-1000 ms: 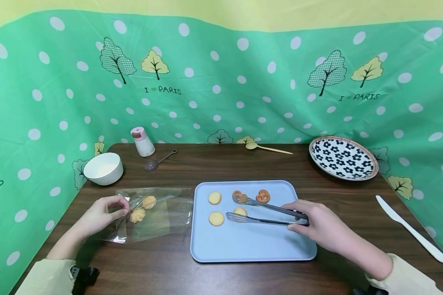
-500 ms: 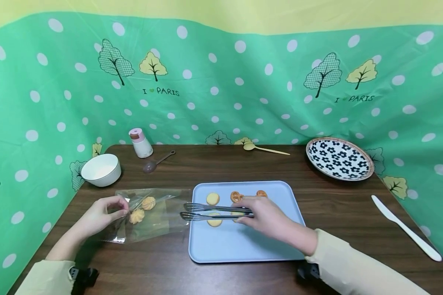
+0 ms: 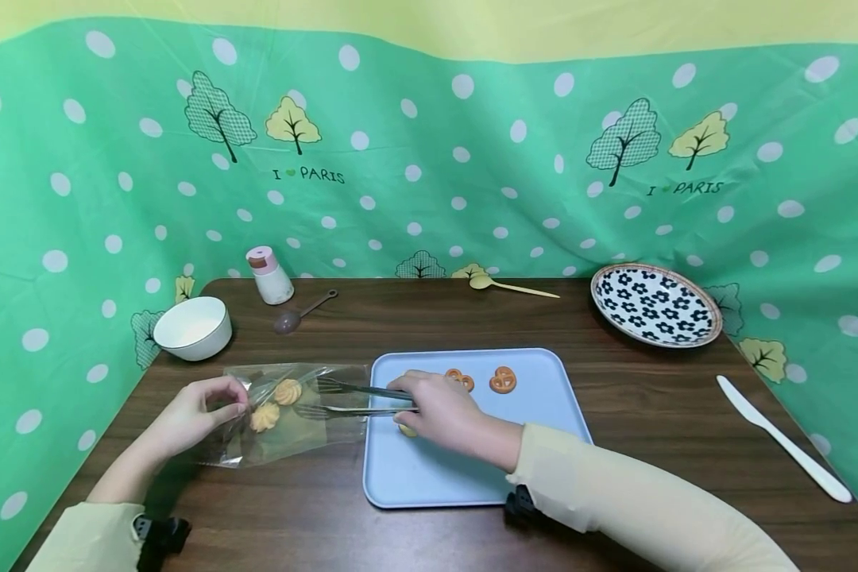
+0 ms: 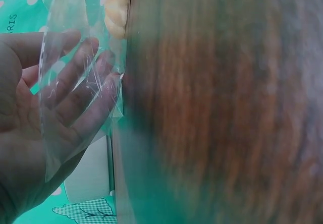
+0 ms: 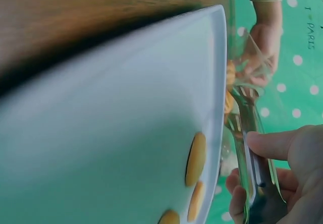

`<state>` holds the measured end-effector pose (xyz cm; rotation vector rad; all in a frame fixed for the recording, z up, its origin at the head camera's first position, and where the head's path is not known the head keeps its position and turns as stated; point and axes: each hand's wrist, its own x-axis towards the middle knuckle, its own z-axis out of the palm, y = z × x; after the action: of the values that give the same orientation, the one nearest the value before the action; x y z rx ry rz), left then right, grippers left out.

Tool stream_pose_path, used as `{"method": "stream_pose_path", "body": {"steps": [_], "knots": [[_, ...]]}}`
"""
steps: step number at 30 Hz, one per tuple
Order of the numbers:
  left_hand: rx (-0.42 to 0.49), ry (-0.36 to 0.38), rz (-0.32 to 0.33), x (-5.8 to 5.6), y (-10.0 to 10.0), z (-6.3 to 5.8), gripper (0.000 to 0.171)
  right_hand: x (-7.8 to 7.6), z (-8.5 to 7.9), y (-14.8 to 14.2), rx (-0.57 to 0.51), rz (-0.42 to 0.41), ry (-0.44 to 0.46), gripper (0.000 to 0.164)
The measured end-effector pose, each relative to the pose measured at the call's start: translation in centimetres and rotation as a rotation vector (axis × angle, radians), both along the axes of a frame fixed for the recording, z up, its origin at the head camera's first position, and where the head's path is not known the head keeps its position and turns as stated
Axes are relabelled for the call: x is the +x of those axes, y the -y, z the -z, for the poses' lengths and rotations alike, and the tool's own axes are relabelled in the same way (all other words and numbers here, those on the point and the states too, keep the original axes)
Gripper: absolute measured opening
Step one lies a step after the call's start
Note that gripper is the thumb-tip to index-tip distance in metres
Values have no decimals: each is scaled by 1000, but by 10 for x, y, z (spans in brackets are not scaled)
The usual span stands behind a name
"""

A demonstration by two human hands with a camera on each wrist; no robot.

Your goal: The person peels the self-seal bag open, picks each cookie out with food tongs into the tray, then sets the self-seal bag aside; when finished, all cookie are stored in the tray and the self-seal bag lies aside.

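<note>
Near the left of the table lies a clear plastic bag with two swirled cookies in it. My left hand pinches the bag's left edge between thumb and finger. Over the light-blue tray, my right hand grips a pair of metal tongs, their arms apart. The tong tips reach left to the bag, beside the cookies; whether they are inside it or above it I cannot tell. Round cookies lie on the tray, mostly hidden by my right hand in the head view. Two pretzels lie behind it.
A white bowl, a pink-topped shaker and a brown spoon stand or lie at the back left. Along the back is a yellow spoon. Right are a flowered plate and a white knife.
My right hand has carried the tongs left, from over the tray's cookies and pretzels to the bag. The left hand has stayed at the bag's edge.
</note>
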<state>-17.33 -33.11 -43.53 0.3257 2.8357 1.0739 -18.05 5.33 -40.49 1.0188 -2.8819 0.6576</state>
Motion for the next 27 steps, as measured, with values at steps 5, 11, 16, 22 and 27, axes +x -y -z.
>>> {"method": "stream_pose_path", "body": {"steps": [5,11,16,22,27], "knots": [[8,8,-8,0,1,1,5,-2,2,18,29,24,-3,41],[11,13,-16,-1,2,0,6,-4,6,33,36,49,-41,41],[10,5,-12,-2,1,0,8,-6,7,42,58,56,-69,41],[9,-4,-13,-2,2,1,7,-6,5,47,78,54,-80,40],[18,-8,-11,-2,2,2,6,-5,1,40,65,36,-75,38]]}}
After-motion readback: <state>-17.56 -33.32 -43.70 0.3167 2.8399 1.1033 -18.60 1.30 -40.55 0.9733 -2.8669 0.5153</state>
